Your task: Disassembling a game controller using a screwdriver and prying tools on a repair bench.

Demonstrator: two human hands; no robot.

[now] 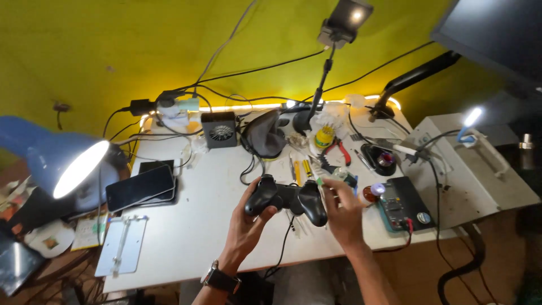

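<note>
A black game controller (288, 199) hangs above the white table (192, 226), gripped at both ends. My left hand (247, 223) clasps its left grip from below; a dark wristwatch (220, 278) sits on that wrist. My right hand (342, 213) holds the right grip, and a thin green-tipped tool (333, 179) lies between its fingers. A black cable (282, 248) trails down from under the controller to the table's front edge.
A lit blue desk lamp (62, 164) stands at the left beside stacked phones (141, 187) and a metal holder plate (121, 244). Behind lie a small fan (220, 130), screwdrivers (302, 168), red pliers (341, 151). A multimeter (403, 204) and a white box (480, 169) sit right.
</note>
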